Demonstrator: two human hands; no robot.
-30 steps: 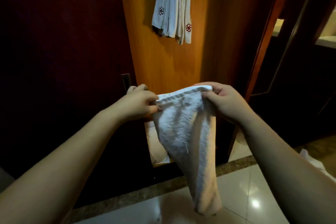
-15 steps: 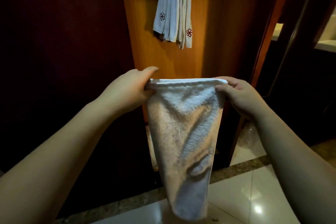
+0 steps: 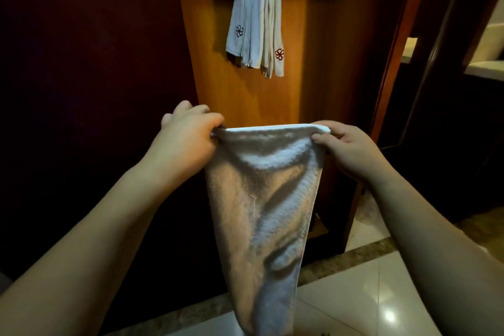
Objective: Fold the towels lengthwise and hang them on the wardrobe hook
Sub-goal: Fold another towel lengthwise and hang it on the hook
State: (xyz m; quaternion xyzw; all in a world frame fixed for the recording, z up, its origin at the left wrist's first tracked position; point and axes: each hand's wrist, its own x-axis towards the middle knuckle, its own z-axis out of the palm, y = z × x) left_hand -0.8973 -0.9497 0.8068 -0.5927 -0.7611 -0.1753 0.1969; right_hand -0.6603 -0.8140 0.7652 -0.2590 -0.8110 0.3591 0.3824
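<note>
A tall wooden wardrobe panel [image 3: 245, 101] is seen filling the middle of the frame, flanked by a dark door [image 3: 90, 90] to the left and a polished tiled floor [image 3: 368, 294] below. High on the panel, several folded white towels [image 3: 257, 22] with small red emblems are shown draped over the wardrobe hook, which is itself hidden beneath them.

In front of the panel and well below those hung towels, a further white towel [image 3: 261, 213] is held up by its top edge, stretched level between the two hands; its length is left to hang and taper towards the floor, with diagonal creases running through the cloth. One top corner is pinched between thumb and curled fingers of the left hand [image 3: 185, 139], the other gripped the same way by the right hand [image 3: 351, 150]. Neither hand holds anything else.

The folding step is judged to be in hand: the towel appears spread for alignment, not yet doubled along its length. For the next move, the two corners would probably need to be brought together so that the long edges meet, the creases shaken out, and the narrowed towel then lifted to the hook. Room on that hook looks limited, so care may be required not to dislodge the towels draped there.
</note>
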